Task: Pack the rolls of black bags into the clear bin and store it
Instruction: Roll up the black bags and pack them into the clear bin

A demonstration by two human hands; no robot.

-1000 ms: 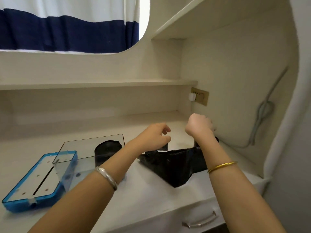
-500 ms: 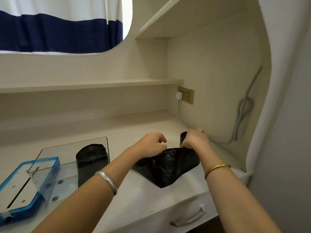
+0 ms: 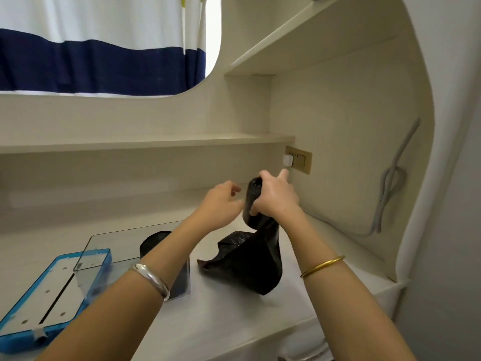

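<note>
Cream wood-grain desk top in a built-in alcove, drawer handle just visible at the bottom edge. Nearest left: blue-rimmed clear plastic lid lying flat on the desk, white inside with a dark slot. Just beside it, touching or overlapping its far right corner, the clear rectangular plastic bin, standing open-topped. One black roll of bags stands upright inside the bin, partly hidden by the left forearm. Silver bangle on the left wrist, thin gold bangle on the right wrist. Right of the bin, a loose black plastic bag tail drapes down onto the desk, unrolled from a second black roll held above the surface. Right hand is clamped around that roll, index finger pointing out toward the wall. Left hand sits just beside the roll, fingers curled and loosely apart; cannot tell whether it touches the plastic. Farther back: brass-coloured wall socket plate with a white plug, grey knotted cable on the right side panel, one narrow shelf across the back. Farthest, top left, a white and navy striped curtain.
</note>
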